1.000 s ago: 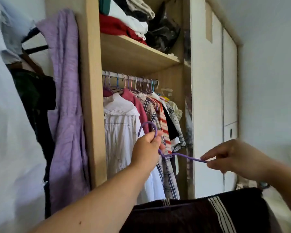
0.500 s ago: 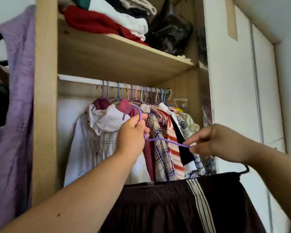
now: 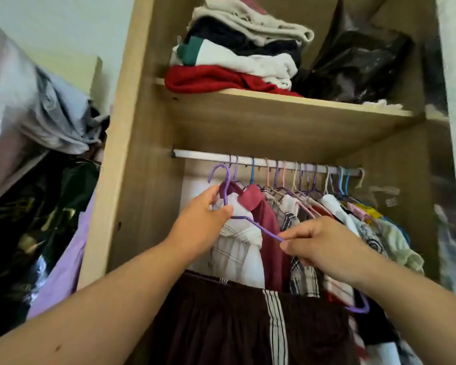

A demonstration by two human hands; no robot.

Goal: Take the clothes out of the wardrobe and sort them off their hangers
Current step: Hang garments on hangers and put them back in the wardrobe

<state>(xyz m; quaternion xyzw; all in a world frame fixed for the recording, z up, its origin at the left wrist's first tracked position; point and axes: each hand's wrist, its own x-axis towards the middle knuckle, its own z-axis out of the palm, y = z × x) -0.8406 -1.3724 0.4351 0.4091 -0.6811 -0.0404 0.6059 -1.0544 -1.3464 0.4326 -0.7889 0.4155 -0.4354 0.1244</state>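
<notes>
I hold a purple hanger (image 3: 256,224) with both hands, just below the left end of the white rail (image 3: 248,159). My left hand (image 3: 203,225) grips its neck under the hook. My right hand (image 3: 324,243) pinches its sloping right arm. A dark maroon garment with white stripes (image 3: 248,322) hangs from its lower bar at the bottom of the view. Behind the hands, several clothes hang on coloured hangers on the rail: a white denim jacket (image 3: 237,251), a maroon shirt (image 3: 269,233), checked and printed shirts (image 3: 374,233).
The upper wooden shelf (image 3: 274,101) holds folded clothes (image 3: 237,56) and a black plastic bag (image 3: 358,64). Left of the wardrobe side panel (image 3: 121,180) hang a lilac cloth (image 3: 66,262), dark garments and grey fabric (image 3: 53,119).
Both hands have lifted the purple hanger with the maroon garment up toward the left end of the rail. The camera has tilted upward and moved closer to the wardrobe.
</notes>
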